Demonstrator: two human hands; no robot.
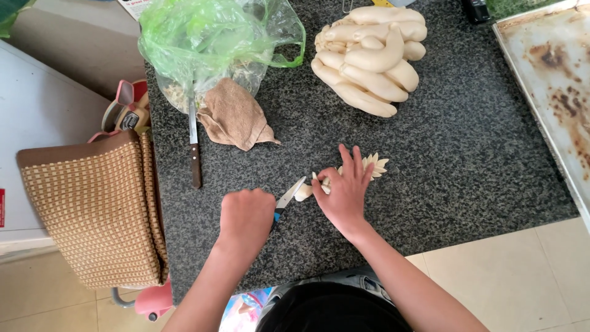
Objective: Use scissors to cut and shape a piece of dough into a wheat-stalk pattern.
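While the right hand [344,187] lies flat, fingers spread, pinning a pale snipped strip of dough [375,165] to the speckled granite counter [467,160], the left hand [246,215], at nine o'clock, grips blue-handled scissors [287,200], blades parted at the dough's end.

Bright, even daylight; soft short shadows; sharp focus; mild wide-angle edge bending

Home kitchen: speckled granite counter [467,160], shaped dough pile [369,58], stained baking tray [553,80], tiled floor [510,276].
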